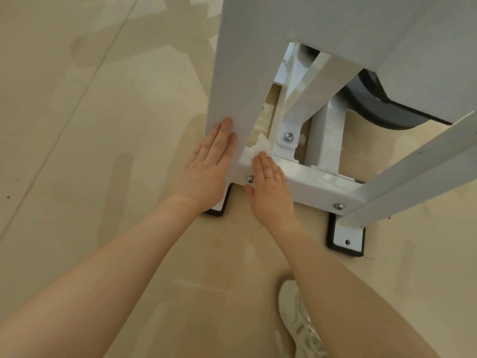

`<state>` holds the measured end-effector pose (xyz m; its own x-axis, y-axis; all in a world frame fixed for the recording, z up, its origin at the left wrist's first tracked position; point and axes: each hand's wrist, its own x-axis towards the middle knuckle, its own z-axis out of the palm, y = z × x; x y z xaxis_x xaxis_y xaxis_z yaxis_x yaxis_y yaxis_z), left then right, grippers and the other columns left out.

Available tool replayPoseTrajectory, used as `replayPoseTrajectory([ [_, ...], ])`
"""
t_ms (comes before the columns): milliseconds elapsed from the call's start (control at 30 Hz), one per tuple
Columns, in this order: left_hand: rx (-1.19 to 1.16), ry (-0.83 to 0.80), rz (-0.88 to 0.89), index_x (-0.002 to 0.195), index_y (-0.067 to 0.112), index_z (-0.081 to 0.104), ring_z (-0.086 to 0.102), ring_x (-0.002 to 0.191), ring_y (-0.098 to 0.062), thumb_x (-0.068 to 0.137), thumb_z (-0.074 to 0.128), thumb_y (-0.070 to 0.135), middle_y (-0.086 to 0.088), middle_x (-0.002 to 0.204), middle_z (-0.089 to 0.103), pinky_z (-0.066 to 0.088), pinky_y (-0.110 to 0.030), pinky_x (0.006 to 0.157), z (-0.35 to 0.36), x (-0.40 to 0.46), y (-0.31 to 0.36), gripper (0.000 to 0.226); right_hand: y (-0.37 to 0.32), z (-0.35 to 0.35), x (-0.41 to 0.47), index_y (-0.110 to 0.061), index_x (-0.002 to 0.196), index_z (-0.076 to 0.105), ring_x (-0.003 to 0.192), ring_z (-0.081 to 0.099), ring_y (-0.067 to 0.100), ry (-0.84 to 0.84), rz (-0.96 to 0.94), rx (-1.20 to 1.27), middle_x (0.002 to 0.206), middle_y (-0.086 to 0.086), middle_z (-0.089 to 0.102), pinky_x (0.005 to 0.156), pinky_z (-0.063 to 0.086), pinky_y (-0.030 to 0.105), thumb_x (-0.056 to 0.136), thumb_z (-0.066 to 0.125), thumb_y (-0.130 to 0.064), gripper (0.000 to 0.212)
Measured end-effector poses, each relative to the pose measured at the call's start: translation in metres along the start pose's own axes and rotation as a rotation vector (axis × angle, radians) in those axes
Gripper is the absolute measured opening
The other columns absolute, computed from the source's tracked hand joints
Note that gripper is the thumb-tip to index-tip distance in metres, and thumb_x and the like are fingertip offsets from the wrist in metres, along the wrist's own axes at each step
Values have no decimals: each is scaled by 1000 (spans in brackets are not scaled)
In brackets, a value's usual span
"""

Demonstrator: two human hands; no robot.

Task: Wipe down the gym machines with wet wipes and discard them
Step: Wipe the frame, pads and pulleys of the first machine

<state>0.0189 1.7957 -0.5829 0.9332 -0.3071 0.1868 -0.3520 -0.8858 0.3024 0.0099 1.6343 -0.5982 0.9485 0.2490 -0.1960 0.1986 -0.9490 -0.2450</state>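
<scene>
I look down at the base of a white gym machine (pixel 320 184), at its low horizontal cross beam with bolts. My right hand (pixel 271 192) lies flat on top of that beam and presses a crumpled white wet wipe (pixel 259 147), which sticks out past the fingertips. My left hand (pixel 209 166) rests flat, fingers together, against the outer side of the wide grey upright panel (pixel 240 73) at the machine's left corner. It holds nothing.
Two black-edged foot plates (pixel 347 239) sit on the beige tiled floor (pixel 103 151). A dark grey disc (pixel 382 109) shows behind the frame. A slanted white strut (pixel 413 177) runs on the right. My pale sneaker (pixel 299 321) stands at the bottom.
</scene>
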Motion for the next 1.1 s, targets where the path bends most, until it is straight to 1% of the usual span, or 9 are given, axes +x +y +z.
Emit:
replayPoseTrajectory([
  [167, 8, 53, -12, 141, -1, 29, 19, 137, -29, 71, 24, 6, -19, 149, 28, 15, -37, 111, 3, 0, 5, 71, 41, -13, -21, -6, 149, 9, 146, 1, 21, 3, 188, -62, 158, 9, 4, 116, -3, 30, 94, 48, -19, 69],
  [267, 14, 49, -18, 141, -1, 30, 25, 137, -32, 72, 24, 7, -20, 149, 28, 22, -41, 109, 3, -1, 2, 69, 46, -16, -26, -5, 149, 5, 146, -2, 21, -8, 278, -59, 158, 10, 1, 117, -4, 31, 89, 47, -10, 74],
  [367, 27, 37, -18, 140, -2, 33, 29, 135, -35, 73, 25, 8, -21, 149, 29, 25, -42, 107, 2, 0, 4, 68, 19, -14, -14, -5, 149, 7, 146, -5, 21, -14, 171, 28, 158, 9, 0, 116, -7, 30, 82, 47, -4, 78],
  [433, -2, 7, -40, 142, -1, 30, 24, 138, -34, 74, 31, 3, -19, 152, 22, 23, -43, 109, -1, 0, 6, 68, -8, -7, -1, -5, 149, 9, 146, -4, 20, -21, 62, 98, 158, 8, 2, 115, -9, 29, 81, 45, -2, 77],
  [533, -53, -63, -74, 145, 0, 24, 14, 142, -31, 72, 30, 3, -15, 154, 10, 20, -43, 112, -5, 0, 7, 73, -34, 5, 12, -5, 149, 8, 146, -5, 18, 20, 63, 165, 158, 8, 2, 116, -9, 29, 84, 45, -9, 75],
  [700, 0, 15, -15, 141, -2, 30, 23, 137, -33, 73, 23, 9, -21, 151, 24, 32, -45, 105, 4, 1, 1, 69, -2, 4, 1, -9, 149, 13, 146, -1, 18, 33, -44, 91, 158, 5, 7, 114, -9, 27, 80, 46, -2, 77],
  [767, 20, 33, -27, 141, -1, 31, 22, 137, -31, 72, 25, 7, -20, 151, 25, 30, -44, 107, 7, 0, 4, 69, 19, 0, -7, -10, 150, 11, 146, -1, 18, 37, -6, 42, 158, 4, 7, 114, -8, 27, 78, 47, 1, 81],
  [933, 94, 62, -72, 139, -5, 30, 23, 135, -28, 70, 24, 5, -20, 148, 30, 6, -34, 111, 14, -3, 14, 70, 69, -13, -23, -6, 148, 18, 145, 8, 22, 23, 78, -20, 156, 8, 14, 117, 3, 30, 73, 48, 8, 82],
  [1100, 112, 35, -60, 141, -3, 24, 20, 135, -27, 69, 27, 5, -19, 148, 29, 6, -34, 112, 25, -14, 16, 72, 86, -23, -31, -4, 148, 15, 145, 7, 20, 31, 231, -26, 157, 9, 11, 118, 1, 28, 79, 44, 6, 75],
])
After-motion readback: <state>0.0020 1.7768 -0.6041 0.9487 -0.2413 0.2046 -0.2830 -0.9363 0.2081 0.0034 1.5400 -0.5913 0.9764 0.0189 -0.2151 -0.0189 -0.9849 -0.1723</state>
